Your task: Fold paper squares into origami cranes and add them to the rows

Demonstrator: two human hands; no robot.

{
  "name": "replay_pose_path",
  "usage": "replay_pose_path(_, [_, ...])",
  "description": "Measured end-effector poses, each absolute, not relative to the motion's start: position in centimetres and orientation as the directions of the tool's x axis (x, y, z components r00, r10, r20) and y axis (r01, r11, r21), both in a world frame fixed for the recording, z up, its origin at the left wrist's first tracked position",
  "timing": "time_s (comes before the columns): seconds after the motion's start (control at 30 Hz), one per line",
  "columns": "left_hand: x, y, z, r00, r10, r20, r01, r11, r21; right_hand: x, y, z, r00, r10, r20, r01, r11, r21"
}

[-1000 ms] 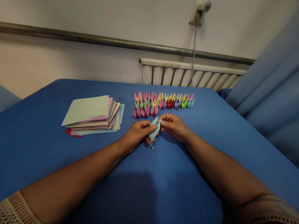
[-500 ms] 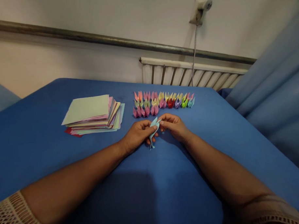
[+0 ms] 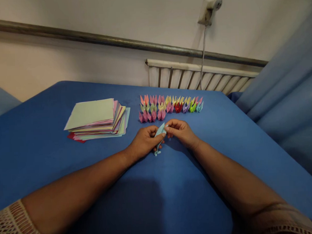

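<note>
A light blue origami crane (image 3: pixel 160 129) is held between my two hands, just above the blue table. My left hand (image 3: pixel 146 139) grips its body, thumb on top and fingers behind. With thumb and index finger, my right hand (image 3: pixel 180 131) pinches its upper right part. Two narrow folded ends of the paper hang below my left thumb. Beyond my hands stand several small folded paper cranes (image 3: pixel 153 116) in rows, in pink, yellow, green, red, purple and light blue.
On the left of the blue table (image 3: pixel 39 148) lies a thick stack of coloured paper sheets (image 3: pixel 94 112), pale green on top. Behind the table are a white radiator (image 3: pixel 190 68), a metal pipe (image 3: pixel 104 40) and a hanging cord (image 3: pixel 203 54). A blue curtain (image 3: pixel 285 75) borders the right.
The light blue crane has turned slightly in my fingers, and its lower ends have shifted a little left. My left thumb has slid a bit toward my right fingers.
</note>
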State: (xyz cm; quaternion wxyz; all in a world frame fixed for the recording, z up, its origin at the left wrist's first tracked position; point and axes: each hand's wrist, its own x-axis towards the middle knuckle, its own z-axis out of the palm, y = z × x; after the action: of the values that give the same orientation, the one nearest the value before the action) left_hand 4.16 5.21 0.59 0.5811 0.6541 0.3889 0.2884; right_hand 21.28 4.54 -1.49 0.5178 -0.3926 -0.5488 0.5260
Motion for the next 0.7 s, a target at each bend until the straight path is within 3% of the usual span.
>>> replay_pose_path(0.7, [4.02,5.26,0.68,0.561,0.824,-0.080,0.175,-0.024,0.984,21.83,4.70,-1.38,-0.187,0.969,0.163,-0.119,0.142,-0.983])
